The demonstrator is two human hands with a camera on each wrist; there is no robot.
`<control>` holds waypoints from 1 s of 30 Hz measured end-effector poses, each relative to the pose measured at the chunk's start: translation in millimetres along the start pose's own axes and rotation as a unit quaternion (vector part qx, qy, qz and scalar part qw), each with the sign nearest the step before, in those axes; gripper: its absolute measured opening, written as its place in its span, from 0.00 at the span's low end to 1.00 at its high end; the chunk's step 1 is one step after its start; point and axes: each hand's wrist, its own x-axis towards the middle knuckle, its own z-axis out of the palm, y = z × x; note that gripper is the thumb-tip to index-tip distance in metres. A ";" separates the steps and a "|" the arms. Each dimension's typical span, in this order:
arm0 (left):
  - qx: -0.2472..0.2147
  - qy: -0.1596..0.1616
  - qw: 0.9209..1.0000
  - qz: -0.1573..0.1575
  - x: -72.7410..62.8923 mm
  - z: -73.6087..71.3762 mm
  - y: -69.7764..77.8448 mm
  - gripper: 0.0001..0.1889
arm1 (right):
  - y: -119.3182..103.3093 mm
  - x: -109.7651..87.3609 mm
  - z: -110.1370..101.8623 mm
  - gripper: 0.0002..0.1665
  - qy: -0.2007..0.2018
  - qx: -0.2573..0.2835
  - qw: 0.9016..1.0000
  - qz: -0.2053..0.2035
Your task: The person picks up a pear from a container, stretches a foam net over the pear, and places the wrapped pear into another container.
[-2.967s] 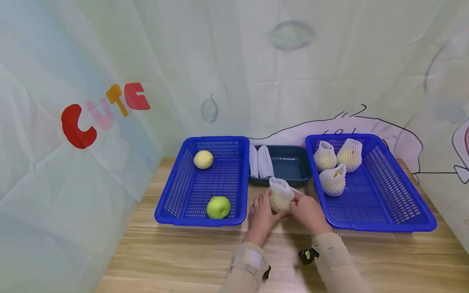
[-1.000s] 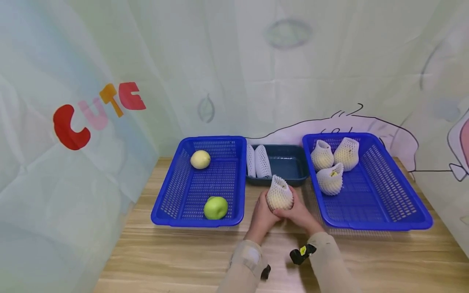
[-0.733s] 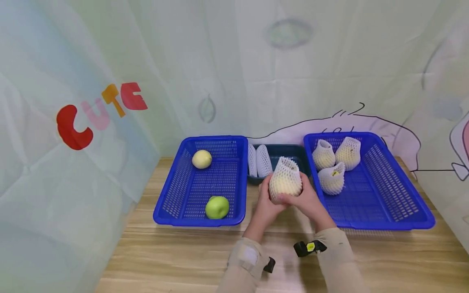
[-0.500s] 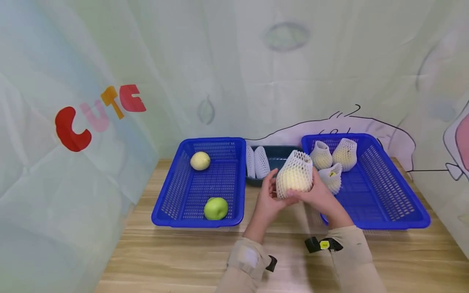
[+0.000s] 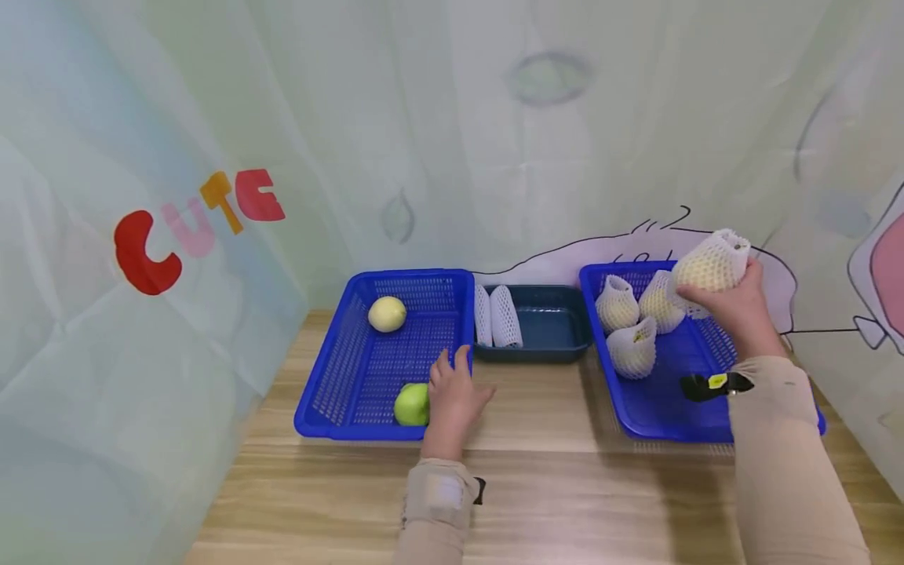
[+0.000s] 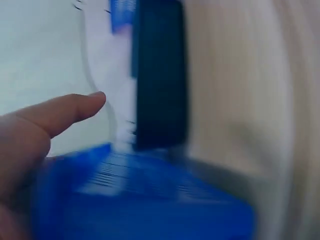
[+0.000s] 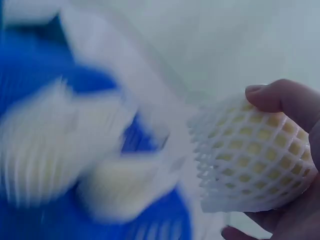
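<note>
Wood-grain counter (image 5: 565, 510) holds everything. On it we note the left basket (image 5: 353, 432), the right basket (image 5: 657, 400) and, between them, a smaller dark tray (image 5: 554, 322).

Main change: the hands part. Half a second back both are on one netted fruit in front of the tray; now the right hand (image 5: 741, 302) alone grips that netted fruit (image 5: 709, 263), raised over the far right part of the right basket, thumb across the net in the right wrist view. Left hand (image 5: 455, 400) is free, fingers spread, over the near right edge of the left basket; contact with the apple beside it we cannot tell. Left wrist view blurred.

Our reading: netting of this fruit looks finished, and the carry to the right basket is nearly complete, release not yet made.

At least three wrapped fruits (image 5: 632, 349) sit in the right basket. Left basket: green apple (image 5: 411, 405) near, pale fruit (image 5: 387, 314) far, both bare. Two flat nets (image 5: 504, 318) in the tray's left end, one per bare fruit by our count.
</note>
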 end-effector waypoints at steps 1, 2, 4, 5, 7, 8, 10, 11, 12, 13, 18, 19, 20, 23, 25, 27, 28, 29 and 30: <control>-0.001 -0.011 1.000 -0.017 0.8 1.2 -5.0 0.37 | 10.7 7.8 -4.1 0.63 -0.013 -0.013 1.000 0.012; -0.005 -0.022 0.999 -0.026 1.2 2.4 -8.6 0.36 | 21.4 14.4 -7.3 0.64 -0.030 -0.025 0.999 0.025; -0.014 -0.036 0.999 -0.034 2.3 4.7 -12.3 0.33 | 43.0 26.1 -9.8 0.66 -0.061 -0.055 0.996 0.048; -0.019 -0.041 0.998 -0.036 2.4 5.4 -12.3 0.31 | 52.8 31.0 -9.5 0.65 -0.074 -0.064 0.994 0.054; -0.019 -0.040 0.999 -0.031 2.7 6.6 -11.5 0.29 | 70.2 39.2 -7.9 0.66 -0.109 -0.086 0.988 0.069; -0.019 -0.037 0.999 -0.028 2.8 6.9 -10.9 0.28 | 77.0 42.4 -6.5 0.67 -0.125 -0.093 0.985 0.076; -0.019 -0.039 0.999 -0.029 2.3 7.4 -10.1 0.28 | 88.0 46.0 -2.9 0.66 -0.159 -0.105 0.979 0.080; -0.020 -0.040 0.999 -0.030 1.8 7.4 -9.9 0.28 | 92.6 46.4 -0.7 0.66 -0.174 -0.111 0.975 0.077; -0.019 -0.040 0.999 -0.030 1.1 7.6 -10.1 0.28 | 96.8 46.4 1.3 0.64 -0.191 -0.117 0.972 0.074; -0.019 -0.038 0.999 -0.031 0.3 7.3 -10.3 0.28 | 100.6 45.6 3.8 0.62 -0.201 -0.118 0.970 0.067; -0.010 -0.029 0.999 -0.032 -3.5 8.1 -13.4 0.28 | 118.8 41.2 18.6 0.53 -0.187 -0.095 0.978 0.022; -0.009 -0.026 0.999 -0.030 -3.7 8.2 -13.8 0.28 | 121.0 40.7 20.9 0.54 -0.176 -0.086 0.980 0.022; -0.008 -0.025 0.999 -0.028 -3.5 8.1 -14.1 0.28 | 122.8 41.2 23.1 0.55 -0.170 -0.084 0.982 0.020; -0.013 -0.019 0.999 -0.023 -3.8 8.7 -13.8 0.28 | 125.3 41.0 25.9 0.57 -0.168 -0.080 0.982 0.021; -0.015 -0.012 1.000 -0.023 -3.4 8.4 -13.3 0.28 | 124.1 42.7 26.5 0.59 -0.182 -0.084 0.979 0.024; -0.015 -0.006 1.000 -0.021 -3.0 8.0 -13.1 0.28 | 121.3 44.3 26.8 0.57 -0.192 -0.086 0.978 0.014; -0.014 -0.004 1.000 -0.020 -3.0 7.9 -13.1 0.28 | 119.3 44.5 26.1 0.58 -0.197 -0.087 0.976 0.014; -0.014 -0.003 1.000 -0.020 -3.1 7.7 -13.0 0.28 | 117.1 44.4 25.4 0.58 -0.199 -0.087 0.976 0.017; -0.014 -0.002 1.000 -0.019 -3.4 7.5 -12.9 0.28 | 113.7 43.8 23.7 0.60 -0.205 -0.092 0.974 0.026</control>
